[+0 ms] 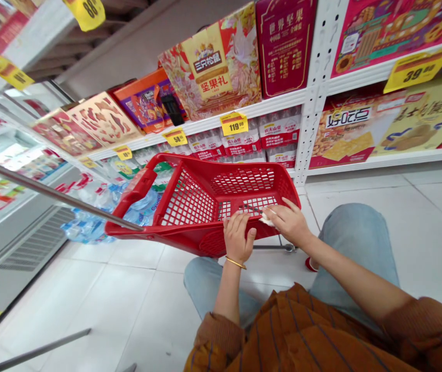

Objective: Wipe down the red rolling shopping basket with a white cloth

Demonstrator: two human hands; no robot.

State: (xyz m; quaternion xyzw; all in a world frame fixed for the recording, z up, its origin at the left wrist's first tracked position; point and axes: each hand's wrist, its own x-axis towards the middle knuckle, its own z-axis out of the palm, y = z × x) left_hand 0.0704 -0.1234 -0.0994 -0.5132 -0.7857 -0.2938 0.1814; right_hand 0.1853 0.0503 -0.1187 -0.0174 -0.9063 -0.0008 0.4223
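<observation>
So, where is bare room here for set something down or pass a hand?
Inside the red mesh basket, the mesh is bare beyond your left hand and right hand, which crowd the near rim around a white tissue. The tile floor is free beside the freezer case. Gift boxes and bottled water crowd the shelves.

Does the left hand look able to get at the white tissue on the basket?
Probably yes. The left hand is on the basket, close to the tissue with nothing between them, though the right hand lies over part of it.
</observation>
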